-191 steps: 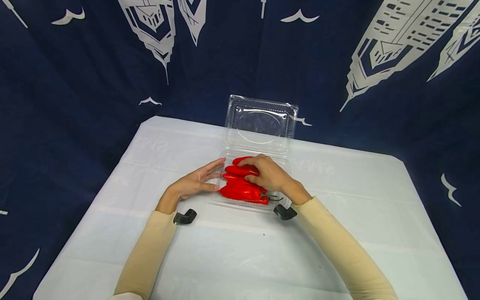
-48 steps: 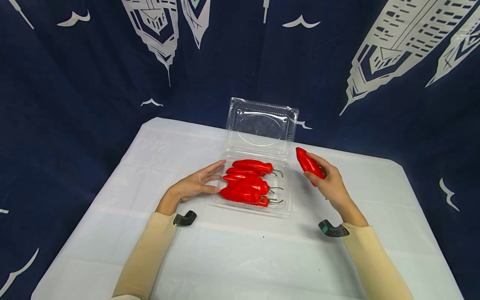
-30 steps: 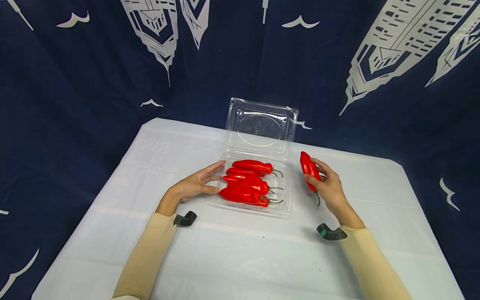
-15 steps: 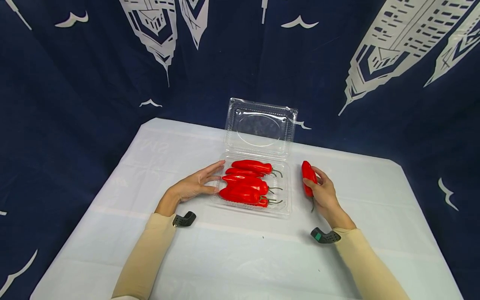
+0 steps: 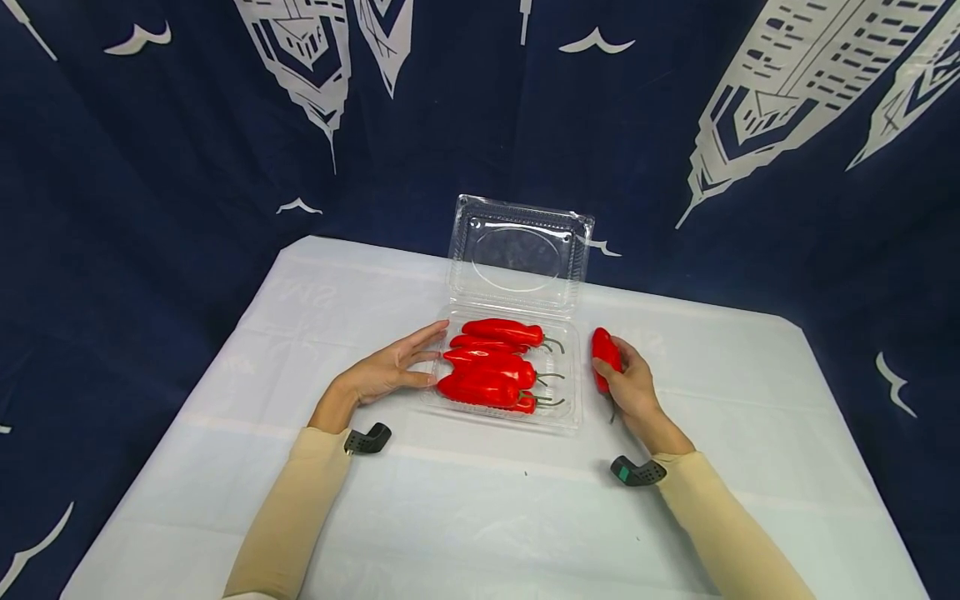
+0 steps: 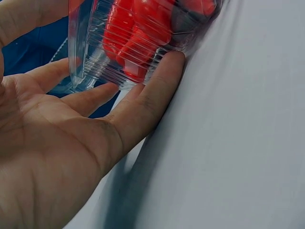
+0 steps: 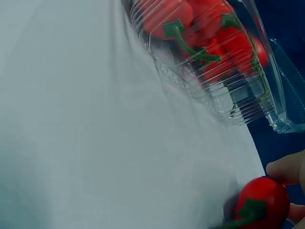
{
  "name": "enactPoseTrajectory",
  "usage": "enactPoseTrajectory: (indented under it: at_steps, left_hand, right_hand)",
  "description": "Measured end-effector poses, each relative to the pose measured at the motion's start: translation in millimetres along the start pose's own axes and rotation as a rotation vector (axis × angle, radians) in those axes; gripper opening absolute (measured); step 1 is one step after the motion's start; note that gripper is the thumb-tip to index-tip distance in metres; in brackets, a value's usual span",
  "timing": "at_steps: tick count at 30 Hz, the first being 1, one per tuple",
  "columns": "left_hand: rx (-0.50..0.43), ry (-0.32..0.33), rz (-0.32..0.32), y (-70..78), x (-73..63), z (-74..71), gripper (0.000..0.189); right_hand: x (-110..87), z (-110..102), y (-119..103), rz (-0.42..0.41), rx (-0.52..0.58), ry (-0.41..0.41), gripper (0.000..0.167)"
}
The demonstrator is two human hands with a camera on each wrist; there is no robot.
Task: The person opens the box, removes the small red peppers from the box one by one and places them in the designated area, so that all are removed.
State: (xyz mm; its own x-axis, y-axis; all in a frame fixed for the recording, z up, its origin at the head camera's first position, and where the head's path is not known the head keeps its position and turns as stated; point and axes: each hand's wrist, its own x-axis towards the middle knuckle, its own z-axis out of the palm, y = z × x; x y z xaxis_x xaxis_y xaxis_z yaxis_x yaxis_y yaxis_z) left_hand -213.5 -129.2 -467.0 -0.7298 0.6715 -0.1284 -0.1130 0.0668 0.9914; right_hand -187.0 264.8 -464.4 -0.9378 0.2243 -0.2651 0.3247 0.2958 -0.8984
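My right hand (image 5: 632,387) grips a red pepper (image 5: 606,360) with a green stem, just right of the clear plastic container (image 5: 566,418). In the right wrist view, this pepper (image 7: 265,202) shows stem end first, close over the table, with fingertips along one side. Spread and fairly straight, the fingers of my left hand (image 5: 386,368) rest at the container's left wall, as the left wrist view also shows. Several red peppers (image 5: 487,387) lie in the container side by side, partly overlapping, stems toward the right.
Hinged at the back, the container's clear lid (image 5: 517,254) stands raised. A white cloth covers the table (image 5: 450,517); behind its far edge hangs a dark blue curtain (image 5: 480,125) with white prints.
Earlier my right hand was among the peppers in the container; it has since taken one out to the right, then lowered it and turned its stem toward me. My left hand stays put.
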Motion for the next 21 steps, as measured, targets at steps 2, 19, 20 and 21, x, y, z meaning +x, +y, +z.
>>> enactPoseTrajectory:
  at_steps: [2,19,20,21]
  left_hand:
    - [0.000,0.001,0.000,0.3,0.1,0.0,0.092]
    - [-0.016,-0.002,0.002,0.0,0.2,0.6,0.092]
    - [-0.018,-0.007,0.006,0.1,0.3,0.8,0.092]
    - [-0.020,-0.013,0.012,0.1,0.5,1.0,0.092]
  right_hand:
    - [0.1,-0.6,0.5,-0.003,-0.019,-0.007,0.069]
    - [-3.7,-6.4,-0.8,-0.027,-0.050,-0.013,0.069]
    - [-4.4,-7.2,-1.3,-0.033,-0.056,-0.012,0.068]
    - [-5.1,-8.4,-1.6,-0.036,-0.062,-0.009,0.067]
